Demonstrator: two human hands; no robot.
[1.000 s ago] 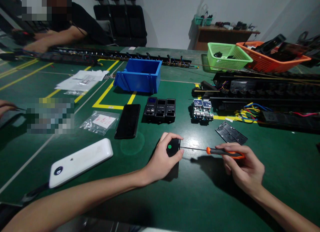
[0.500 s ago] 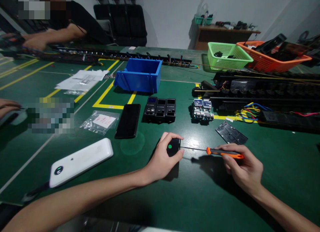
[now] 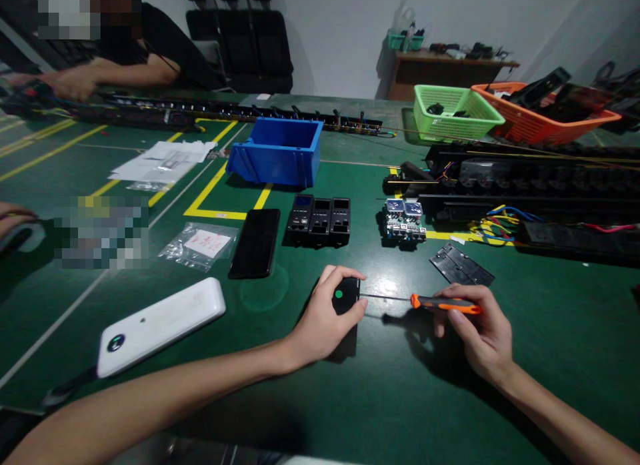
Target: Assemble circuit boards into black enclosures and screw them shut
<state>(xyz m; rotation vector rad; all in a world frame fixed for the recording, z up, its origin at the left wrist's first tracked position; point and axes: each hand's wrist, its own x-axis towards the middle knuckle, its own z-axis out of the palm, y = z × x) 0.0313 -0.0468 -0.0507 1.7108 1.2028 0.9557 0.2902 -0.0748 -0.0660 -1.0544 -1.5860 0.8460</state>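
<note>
My left hand [image 3: 325,315] is closed around a small black module [image 3: 345,299] with a green dot on its face, thumb and fingers at its edges. In my right hand [image 3: 480,328] is a screwdriver [image 3: 445,303] with an orange and black handle, held level. Its thin shaft points left, and the tip meets the right side of the module; the exact contact point is too small to make out. Beyond my hands stand several black modules [image 3: 320,221] in a row. To their right are small circuit boards [image 3: 404,221] and a flat black plastic cover [image 3: 461,265].
A black phone [image 3: 255,243], a white handheld device [image 3: 163,326] and a plastic bag [image 3: 197,245] lie leftward. Behind stand a blue bin [image 3: 275,163], a green basket [image 3: 455,121] and an orange basket [image 3: 545,131]. Long black assemblies [image 3: 530,178] with wires lie right. Another person works far left.
My right hand has shifted slightly left, with its fingers changing position around the screwdriver handle. My left hand and the module look almost unmoved.
</note>
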